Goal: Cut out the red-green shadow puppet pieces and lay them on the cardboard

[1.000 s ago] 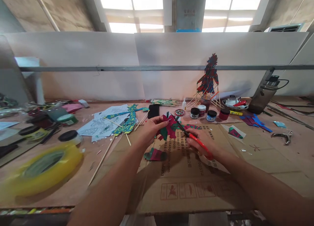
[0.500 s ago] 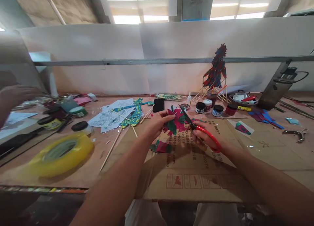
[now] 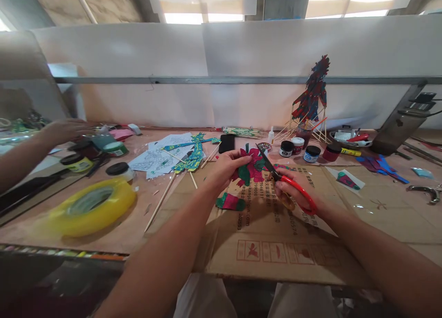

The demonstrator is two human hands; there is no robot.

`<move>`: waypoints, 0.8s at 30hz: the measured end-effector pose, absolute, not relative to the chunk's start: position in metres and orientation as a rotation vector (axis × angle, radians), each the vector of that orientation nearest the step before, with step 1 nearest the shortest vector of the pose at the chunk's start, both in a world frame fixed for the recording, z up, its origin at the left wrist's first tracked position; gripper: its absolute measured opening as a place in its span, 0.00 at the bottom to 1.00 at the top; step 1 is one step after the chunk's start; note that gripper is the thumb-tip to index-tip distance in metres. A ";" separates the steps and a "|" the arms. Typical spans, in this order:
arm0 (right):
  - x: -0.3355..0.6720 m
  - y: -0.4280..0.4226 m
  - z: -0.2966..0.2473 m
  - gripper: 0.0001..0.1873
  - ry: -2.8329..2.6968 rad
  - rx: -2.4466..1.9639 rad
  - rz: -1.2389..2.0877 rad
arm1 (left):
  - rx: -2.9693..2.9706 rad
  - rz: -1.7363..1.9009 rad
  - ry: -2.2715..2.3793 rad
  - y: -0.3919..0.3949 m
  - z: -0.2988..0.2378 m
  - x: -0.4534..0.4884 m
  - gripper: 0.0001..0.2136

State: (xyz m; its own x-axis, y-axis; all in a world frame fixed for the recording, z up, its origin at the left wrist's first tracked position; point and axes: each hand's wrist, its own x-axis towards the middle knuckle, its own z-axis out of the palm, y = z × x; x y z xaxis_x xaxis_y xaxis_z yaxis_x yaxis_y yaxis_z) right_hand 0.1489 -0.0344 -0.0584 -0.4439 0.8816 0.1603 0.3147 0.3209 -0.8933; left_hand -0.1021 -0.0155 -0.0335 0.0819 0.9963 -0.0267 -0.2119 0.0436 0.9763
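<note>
My left hand (image 3: 226, 168) pinches a red-and-green painted cutout (image 3: 251, 170) and holds it up over a flattened cardboard sheet (image 3: 276, 244). My right hand (image 3: 293, 193) grips red-handled scissors (image 3: 285, 179), whose dark blades point up-left into the cutout's edge. A smaller red-and-green piece (image 3: 230, 202) lies on the cardboard just below my left hand.
A yellow tape roll (image 3: 91, 210) lies front left. A green-blue stick puppet (image 3: 191, 156) rests on drawings, a phone (image 3: 226, 143) and paint jars (image 3: 299, 150) behind. A puppet on a stand (image 3: 312, 97) stands at the back. Another person's hand (image 3: 64, 130) reaches in at left.
The view has drifted left and down. Another person's arm has come into view at the left. My hands still hold the cutout and the scissors together.
</note>
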 end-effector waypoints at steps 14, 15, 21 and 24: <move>0.142 -0.040 -0.057 0.18 -1.768 -1.055 1.257 | 1.096 1.193 0.912 -0.024 -0.032 -0.090 0.22; 0.141 -0.040 -0.057 0.19 -1.735 -1.051 1.277 | 1.098 1.182 0.910 -0.025 -0.032 -0.089 0.22; 0.139 -0.040 -0.060 0.22 -1.677 -1.047 1.312 | 1.086 1.161 0.911 -0.025 -0.033 -0.086 0.22; 0.140 -0.040 -0.060 0.25 -1.645 -1.045 1.337 | 1.100 1.173 0.908 -0.025 -0.033 -0.086 0.22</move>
State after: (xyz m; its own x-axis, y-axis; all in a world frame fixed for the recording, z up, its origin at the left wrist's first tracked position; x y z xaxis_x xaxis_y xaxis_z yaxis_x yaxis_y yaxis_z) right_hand 0.1398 -0.0404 -0.0605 -0.3771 0.9242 0.0609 0.1293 0.1176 -0.9846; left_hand -0.0858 -0.0252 -0.0332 0.1791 0.9838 0.0081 -0.2381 0.0354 0.9706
